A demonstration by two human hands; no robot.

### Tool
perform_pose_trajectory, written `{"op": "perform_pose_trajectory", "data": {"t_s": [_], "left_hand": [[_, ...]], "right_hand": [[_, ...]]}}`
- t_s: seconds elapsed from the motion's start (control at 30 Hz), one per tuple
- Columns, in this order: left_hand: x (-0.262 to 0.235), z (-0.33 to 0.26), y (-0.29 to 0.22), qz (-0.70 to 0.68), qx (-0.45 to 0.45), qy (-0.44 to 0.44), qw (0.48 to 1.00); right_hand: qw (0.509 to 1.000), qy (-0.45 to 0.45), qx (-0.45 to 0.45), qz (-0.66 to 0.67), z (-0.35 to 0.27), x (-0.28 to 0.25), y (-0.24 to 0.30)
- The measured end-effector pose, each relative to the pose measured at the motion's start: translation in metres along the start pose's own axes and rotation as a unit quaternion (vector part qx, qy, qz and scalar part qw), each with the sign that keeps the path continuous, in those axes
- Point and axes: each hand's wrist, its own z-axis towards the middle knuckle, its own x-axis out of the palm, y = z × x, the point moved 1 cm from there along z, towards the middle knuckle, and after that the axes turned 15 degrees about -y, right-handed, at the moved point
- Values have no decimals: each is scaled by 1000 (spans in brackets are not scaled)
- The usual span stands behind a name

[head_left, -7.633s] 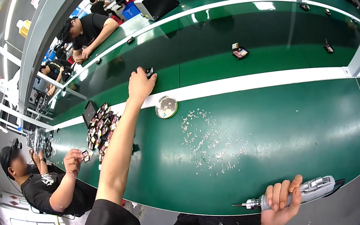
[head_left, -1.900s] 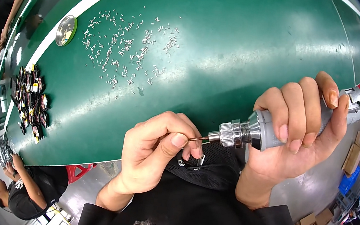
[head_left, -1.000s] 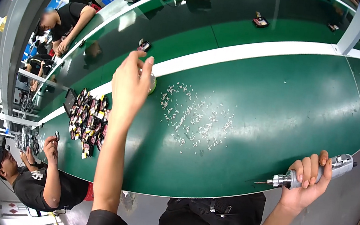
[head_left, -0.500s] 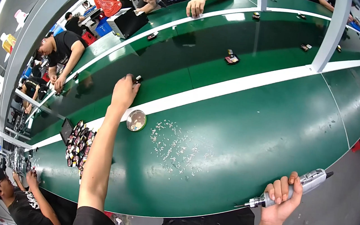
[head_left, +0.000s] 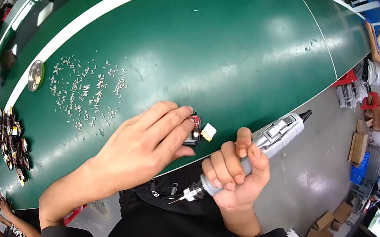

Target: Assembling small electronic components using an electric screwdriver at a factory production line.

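L hand (head_left: 146, 144) lies flat over a small black device with a red part (head_left: 193, 129), fingertips pressing it down on the green surface (head_left: 237, 48) right at its near edge. Fingers are extended and close together, not pinching; more a hold-down than a grasp. R hand (head_left: 235, 177) is wrapped tight round a grey electric screwdriver (head_left: 262, 149), fist closed on the body, index finger up along the barrel.

Doing this step well, imo: keep the device pinned so it can't skid off the near edge, bring the bit in square to the screw hole, no side load, and keep L fingertips out of the bit's path. A small white-and-yellow part (head_left: 208, 132) sits just beside the device on its R side, touching or nearly; can't tell which.

Screwdriver's long axis runs diagonal: cord end up and away toward the far R, bit tip (head_left: 174, 202) pointing down-left toward the person's body, off the surface and below its near edge. Not yet aimed at the device.

Loose screws (head_left: 85, 93) lie scattered toward the L end, a round metal dish (head_left: 36, 75) beyond them.
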Motion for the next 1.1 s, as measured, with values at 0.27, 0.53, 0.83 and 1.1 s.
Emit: {"op": "perform_pose_trajectory", "data": {"t_s": [0.27,0.53,0.83,1.1], "left_hand": [[12,6,-14,36,-55,-25,998],[24,-10,-31,141,99,-49,984],[26,-21,-35,180,112,-13,977],[29,-30,-36,254,148,21,955]], "right_hand": [[998,-26,36,-37,-19,-7,-23],[992,-116,-2,-47,-23,-12,-32],[982,86,-89,-142,-12,10,29],[926,204,-213,-236,35,40,69]]}}
